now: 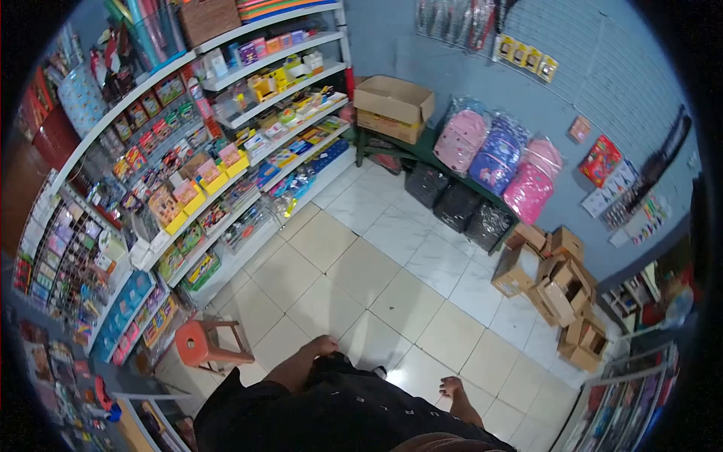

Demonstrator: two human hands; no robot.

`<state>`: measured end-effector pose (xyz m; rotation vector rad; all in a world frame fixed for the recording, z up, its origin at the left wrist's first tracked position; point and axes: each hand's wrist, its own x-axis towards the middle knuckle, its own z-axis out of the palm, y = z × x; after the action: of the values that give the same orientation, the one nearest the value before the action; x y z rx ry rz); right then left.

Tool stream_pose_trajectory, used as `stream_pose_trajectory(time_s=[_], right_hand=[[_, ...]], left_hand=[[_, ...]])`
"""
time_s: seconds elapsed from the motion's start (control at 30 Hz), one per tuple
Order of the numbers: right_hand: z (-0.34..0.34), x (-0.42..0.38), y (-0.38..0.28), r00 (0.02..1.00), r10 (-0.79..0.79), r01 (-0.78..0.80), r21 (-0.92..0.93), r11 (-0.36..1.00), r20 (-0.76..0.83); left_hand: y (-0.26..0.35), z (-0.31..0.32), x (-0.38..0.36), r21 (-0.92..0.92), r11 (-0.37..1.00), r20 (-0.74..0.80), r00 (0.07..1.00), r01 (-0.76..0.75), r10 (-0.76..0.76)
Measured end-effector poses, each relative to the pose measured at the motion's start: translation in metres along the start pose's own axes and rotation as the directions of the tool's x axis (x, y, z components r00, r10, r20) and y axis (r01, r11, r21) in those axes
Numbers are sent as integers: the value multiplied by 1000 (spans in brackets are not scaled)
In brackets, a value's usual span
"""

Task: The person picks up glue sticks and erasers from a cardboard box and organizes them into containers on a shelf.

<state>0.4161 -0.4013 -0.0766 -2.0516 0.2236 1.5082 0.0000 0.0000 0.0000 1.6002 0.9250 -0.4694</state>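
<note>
Both arms hang beside the black shirt at the bottom of the head view. My left hand (pixel 324 346) is near the front of the dark clothing, its fingers partly hidden and too small to make out. Out over the pale floor tiles, my right hand (pixel 451 387) has its fingers curled, and nothing shows in it. Neither hand touches the shelves. An orange stool (pixel 202 343) stands on the floor to the left of my left hand.
Stocked shelves (pixel 226 120) curve along the left. Wrapped backpacks (pixel 498 153) and an open carton (pixel 392 105) rest on a dark bench at the wall. Cardboard boxes (pixel 553 290) are piled on the right floor, near a glass case (pixel 625 399).
</note>
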Motion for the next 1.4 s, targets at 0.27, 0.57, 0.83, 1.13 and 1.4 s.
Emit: stream_pose_trajectory(time_s=[0.27, 0.57, 0.83, 1.13, 1.4], right_hand=[[40, 33, -186, 973, -232, 230, -160, 960, 5], [134, 63, -295, 663, -458, 743, -596, 306, 592], [159, 86, -470, 945, -209, 300, -409, 862, 253], [196, 119, -632, 925, -260, 344, -325, 881, 276], [134, 210, -703, 949, -36, 156, -366, 918, 313]], left_hand=[[-33, -29, 7, 258, 964, -243, 970, 64, 1], [-103, -90, 91, 110, 951, 180, 935, 289, -305], [-79, -275, 275, 499, 762, -174, 813, -413, 555], [65, -443, 248, -180, 975, -373, 908, 133, -192], [13, -350, 255, -233, 865, 10, 890, 445, -456]])
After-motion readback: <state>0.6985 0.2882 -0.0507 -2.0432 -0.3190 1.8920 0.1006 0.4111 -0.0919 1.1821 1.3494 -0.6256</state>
